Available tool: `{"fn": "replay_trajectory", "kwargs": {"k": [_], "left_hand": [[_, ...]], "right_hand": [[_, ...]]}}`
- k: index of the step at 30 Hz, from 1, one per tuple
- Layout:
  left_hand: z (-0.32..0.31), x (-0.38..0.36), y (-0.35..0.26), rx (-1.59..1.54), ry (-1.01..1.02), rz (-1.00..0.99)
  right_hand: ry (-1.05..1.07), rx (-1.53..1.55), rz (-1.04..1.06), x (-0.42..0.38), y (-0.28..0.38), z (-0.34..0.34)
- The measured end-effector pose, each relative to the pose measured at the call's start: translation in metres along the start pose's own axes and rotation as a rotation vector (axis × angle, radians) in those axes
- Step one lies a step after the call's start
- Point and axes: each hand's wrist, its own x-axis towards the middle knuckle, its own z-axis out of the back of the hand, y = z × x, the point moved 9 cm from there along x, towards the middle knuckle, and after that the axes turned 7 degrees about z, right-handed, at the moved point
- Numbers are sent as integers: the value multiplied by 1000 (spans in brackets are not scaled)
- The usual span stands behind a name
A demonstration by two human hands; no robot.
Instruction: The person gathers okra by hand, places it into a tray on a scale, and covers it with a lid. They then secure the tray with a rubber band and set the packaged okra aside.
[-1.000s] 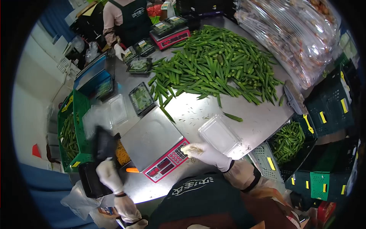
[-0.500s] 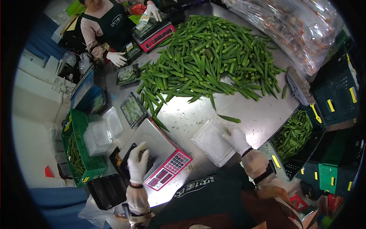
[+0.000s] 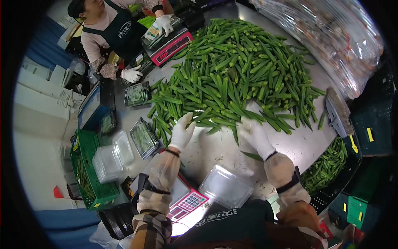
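A big heap of okra point(image 3: 236, 74) covers the far middle of the metal table. At its near left edge is my left hand point(image 3: 181, 133), white-gloved, with fingers apart and nothing in them. My right hand point(image 3: 255, 136), gloved too, reaches to the heap's near right edge with its fingers spread by the pods. Below that hand lies a loose okra pod point(image 3: 251, 156). Between my forearms, close to my body, sits a clear plastic box point(image 3: 226, 187). My left forearm passes over a red-framed scale point(image 3: 191, 201) and hides part of it.
Packed okra boxes point(image 3: 144, 138) and stacked clear lids point(image 3: 107, 164) stand on the left, beside a green crate point(image 3: 97, 189). A co-worker's gloved hand point(image 3: 132, 74) is near another scale point(image 3: 171, 47). At right are a brush point(image 3: 336, 112) and a crate of okra point(image 3: 325, 166).
Both my hands have moved forward to the okra heap, the left from beside the scale, the right off the clear box. The clear box sits nearer my body, turned.
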Motion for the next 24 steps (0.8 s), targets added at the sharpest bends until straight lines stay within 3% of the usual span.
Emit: {"fn": "replay_trajectory", "kwargs": {"k": [1,4,5,7,9,13,16,17,20,23,24], "left_hand": [[-10,16,-1,-31,-16,-43],[-40,47,-48,237,46,-71],[-59,57,-31,399,81,-93],[-86,51,-38,815,159,75],[-108,39,-29,908,248,166],[-131,-19,-30,857,385,-89],[-128,-59,-31,800,510,-256],[-122,-69,-29,855,539,-286],[-98,-77,-27,813,465,-318],[-47,-74,26,648,404,-11],[-39,-74,31,604,419,-8]], "right_hand": [[-104,-68,117,28,6,11],[-93,-370,34,86,4,2],[-90,-454,30,101,-15,-14],[-5,-597,-34,102,-4,-28],[-23,-532,-39,93,-12,-35],[167,-316,117,49,1,-30],[417,-235,41,10,-9,-23],[292,-240,164,0,-18,-12],[176,-380,103,-21,-35,19],[44,-474,-8,-44,-53,65],[-4,-567,42,-50,-53,71]]}}
